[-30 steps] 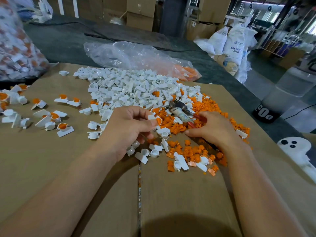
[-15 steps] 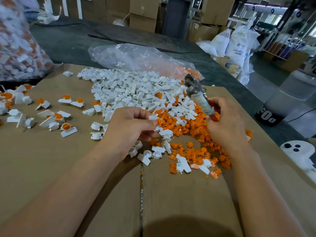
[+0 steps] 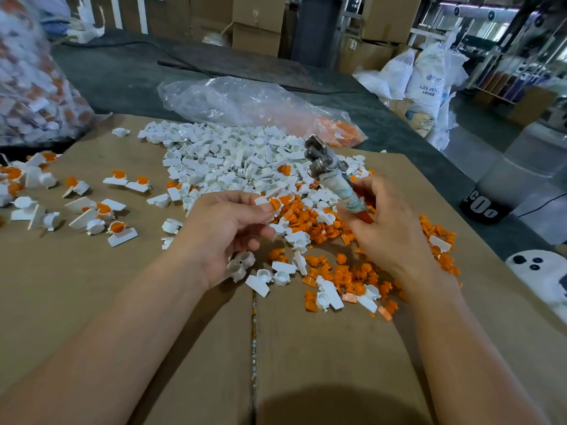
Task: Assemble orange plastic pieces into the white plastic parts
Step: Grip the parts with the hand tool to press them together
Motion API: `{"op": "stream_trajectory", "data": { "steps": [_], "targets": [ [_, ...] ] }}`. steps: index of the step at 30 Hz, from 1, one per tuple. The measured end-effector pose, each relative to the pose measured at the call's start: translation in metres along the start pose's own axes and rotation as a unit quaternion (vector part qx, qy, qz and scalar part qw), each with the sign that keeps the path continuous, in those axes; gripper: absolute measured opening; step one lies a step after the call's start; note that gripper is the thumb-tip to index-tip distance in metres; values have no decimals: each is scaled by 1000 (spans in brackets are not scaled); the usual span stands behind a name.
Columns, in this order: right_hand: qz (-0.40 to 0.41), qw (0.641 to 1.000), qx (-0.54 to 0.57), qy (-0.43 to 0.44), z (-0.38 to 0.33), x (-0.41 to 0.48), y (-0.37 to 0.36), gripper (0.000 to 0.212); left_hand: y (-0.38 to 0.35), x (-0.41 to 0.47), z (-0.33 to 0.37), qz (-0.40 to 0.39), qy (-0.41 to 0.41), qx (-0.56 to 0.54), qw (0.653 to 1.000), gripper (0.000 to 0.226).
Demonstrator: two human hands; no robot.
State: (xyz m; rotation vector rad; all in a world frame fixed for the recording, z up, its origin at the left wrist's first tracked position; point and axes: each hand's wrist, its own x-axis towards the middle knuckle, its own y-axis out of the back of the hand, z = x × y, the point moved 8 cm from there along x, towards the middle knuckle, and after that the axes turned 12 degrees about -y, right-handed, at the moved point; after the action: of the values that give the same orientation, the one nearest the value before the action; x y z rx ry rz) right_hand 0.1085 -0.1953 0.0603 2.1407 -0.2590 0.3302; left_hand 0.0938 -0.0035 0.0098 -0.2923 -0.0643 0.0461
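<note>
- While a white part (image 3: 261,200) with an orange piece (image 3: 275,204) in it is pinched by the fingers of the left hand (image 3: 227,231) just in front of the white pile (image 3: 233,161), a wrapped metal tool (image 3: 334,179) is gripped in the curled fingers of the right hand (image 3: 389,231) over that pile's right edge.
- Loose orange pieces (image 3: 352,271) are strewn on the counter (image 3: 306,348) at the pile's near right.
- Finished parts (image 3: 116,210) are laid out to its left.

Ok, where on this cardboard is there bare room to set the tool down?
Barest is the near cardboard between your left forearm and right forearm, across the seam. Also free: the left stretch nearer you than the finished pieces. Crowded: the white pile and orange pile ahead.
</note>
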Motion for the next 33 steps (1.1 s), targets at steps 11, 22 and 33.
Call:
{"op": "stream_trajectory", "data": {
  "steps": [11,22,33],
  "targets": [
    [-20,1000,-14,8,-4,-2,-5,32,2,2,2,23,-36,17,999,13],
    [-106,994,7,35,-20,-13,-20,24,6,3,17,79,-147,5,986,19],
    [-148,988,-27,48,-20,-15,-30,19,5,2,18,76,-161,1,984,19]
  ]
}}
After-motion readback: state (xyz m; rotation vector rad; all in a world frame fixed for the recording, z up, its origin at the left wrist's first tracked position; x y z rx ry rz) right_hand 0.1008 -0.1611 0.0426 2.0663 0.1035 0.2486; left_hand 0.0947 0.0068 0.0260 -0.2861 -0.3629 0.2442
